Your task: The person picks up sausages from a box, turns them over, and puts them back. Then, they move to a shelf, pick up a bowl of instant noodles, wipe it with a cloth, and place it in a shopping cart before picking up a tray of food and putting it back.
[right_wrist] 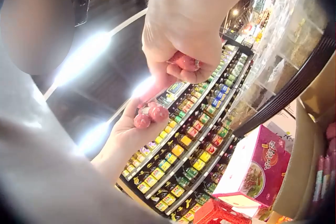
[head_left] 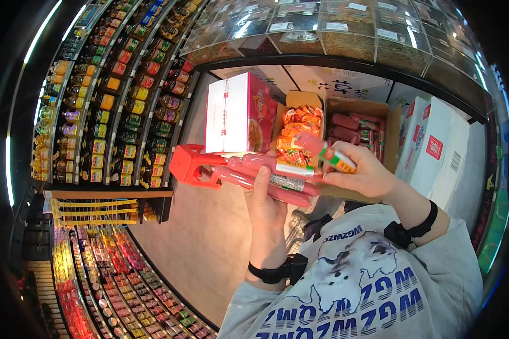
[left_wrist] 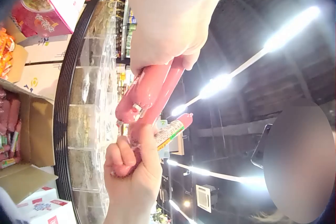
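Observation:
Several pink sausages (head_left: 254, 164) lie side by side in my left hand (head_left: 264, 212), its thumb across them. My right hand (head_left: 359, 172) grips another sausage (head_left: 338, 160) with a green and orange label, just right of the bundle. In the left wrist view, my left hand (left_wrist: 170, 29) holds sausages (left_wrist: 149, 90) above my right hand (left_wrist: 134, 174), whose fingers curl round one. The right wrist view shows a sausage end (right_wrist: 185, 61) in my right hand (right_wrist: 184, 40), and rounded ends (right_wrist: 152, 115) in my left hand (right_wrist: 122, 139).
A red plastic object (head_left: 192, 165) is beside the bundle's left end. Behind are a pink and white box (head_left: 229, 113), a carton of orange packets (head_left: 302, 121) and a carton of sausages (head_left: 345, 127). White boxes (head_left: 435, 150) stand right; bottle shelves (head_left: 110, 101) stand left.

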Demonstrator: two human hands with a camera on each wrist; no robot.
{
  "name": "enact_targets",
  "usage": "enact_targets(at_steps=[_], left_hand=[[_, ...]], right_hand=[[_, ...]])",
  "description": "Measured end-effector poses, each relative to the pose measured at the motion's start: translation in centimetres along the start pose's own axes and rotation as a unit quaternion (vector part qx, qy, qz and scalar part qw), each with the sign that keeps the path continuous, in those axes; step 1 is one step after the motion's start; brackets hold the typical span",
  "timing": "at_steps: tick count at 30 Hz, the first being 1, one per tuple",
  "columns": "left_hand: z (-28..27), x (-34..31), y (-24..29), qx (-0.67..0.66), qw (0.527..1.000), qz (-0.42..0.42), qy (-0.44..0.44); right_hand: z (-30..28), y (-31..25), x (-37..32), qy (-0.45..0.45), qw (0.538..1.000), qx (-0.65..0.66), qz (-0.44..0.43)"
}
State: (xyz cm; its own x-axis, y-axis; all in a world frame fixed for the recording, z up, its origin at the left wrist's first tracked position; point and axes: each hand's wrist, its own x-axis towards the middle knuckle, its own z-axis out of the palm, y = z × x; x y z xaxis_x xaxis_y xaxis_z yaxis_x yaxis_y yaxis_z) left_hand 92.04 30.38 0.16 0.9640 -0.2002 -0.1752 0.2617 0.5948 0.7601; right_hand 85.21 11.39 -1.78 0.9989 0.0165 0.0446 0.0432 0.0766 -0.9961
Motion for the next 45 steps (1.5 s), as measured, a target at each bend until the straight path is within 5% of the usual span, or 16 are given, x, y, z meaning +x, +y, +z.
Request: enact_targets(at_steps=[2,4,5,9,12,14,20,23,31,37,45], left_hand=[[1.1,-0.6,0.2,0.02,1.0,0.01,0.014],[1.8,-1.4,0.9,0.206,0.973,-0.016,-0.107],[2.0,-1.7,1.0,0.251,0.959,-0.057,-0.114],[2.4,-2.0,0.0,0.248,0.963,-0.056,-0.085],[2.4,-1.9,0.1,0.298,0.949,-0.029,-0.096],[2.4,-2.0,0.0,0.314,0.945,-0.012,-0.095],[1.2,-2.1,-0.6,0.314,0.946,-0.029,-0.07],[1.4,-2.6,-0.6,0.322,0.945,-0.007,-0.049],[0.8,-3.0,0.1,0.351,0.934,-0.05,-0.045],[0.5,-3.1,1.4,0.271,0.962,0.001,-0.042],[0.5,-3.3,3.2,0.282,0.957,-0.034,-0.052]], right_hand=[[0.0,-0.4,0.0,-0.014,1.0,-0.011,-0.003],[0.3,-0.8,0.2,-0.029,0.992,-0.112,-0.045],[0.6,-0.8,0.2,-0.039,0.998,-0.042,0.005],[1.4,-0.3,0.3,-0.039,0.998,0.019,0.048],[2.0,1.1,0.5,-0.003,0.999,0.019,-0.047],[2.0,-0.1,0.3,-0.013,0.986,0.147,0.071],[1.2,-0.7,0.7,0.088,0.948,0.3,0.061],[0.9,0.0,0.7,0.078,0.881,0.46,0.077],[1.0,-0.5,0.5,0.09,0.879,0.461,0.077],[-1.4,-0.4,-0.2,0.137,0.881,0.449,0.052],[-2.7,-0.9,-1.5,0.14,0.922,0.357,0.05]])
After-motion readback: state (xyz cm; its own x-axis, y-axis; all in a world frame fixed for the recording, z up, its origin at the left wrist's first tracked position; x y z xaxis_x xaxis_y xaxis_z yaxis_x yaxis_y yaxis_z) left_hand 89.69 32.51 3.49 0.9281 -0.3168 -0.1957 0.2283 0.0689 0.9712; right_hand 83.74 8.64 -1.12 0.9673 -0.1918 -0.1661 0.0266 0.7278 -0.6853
